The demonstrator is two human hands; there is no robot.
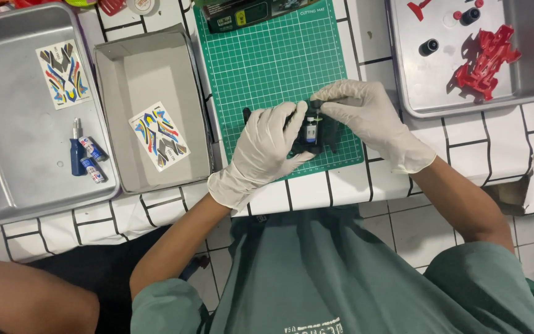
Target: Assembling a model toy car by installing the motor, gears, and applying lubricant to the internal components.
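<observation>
Both hands wear white gloves and meet over the near edge of a green cutting mat [267,62]. My left hand [264,148] grips a small black toy car chassis [314,131] from the left. My right hand [366,117] pinches the same chassis from the right and top. A small battery with a blue and white label [310,131] sits in the chassis between the fingers. Much of the chassis is hidden by the gloves.
A metal tray [514,93] at right holds a red car body [486,60] and black wheels [429,47]. A grey box [149,74] and a left metal tray [7,80] hold sticker sheets [157,135]; batteries and a blue screwdriver [86,156] lie in the tray.
</observation>
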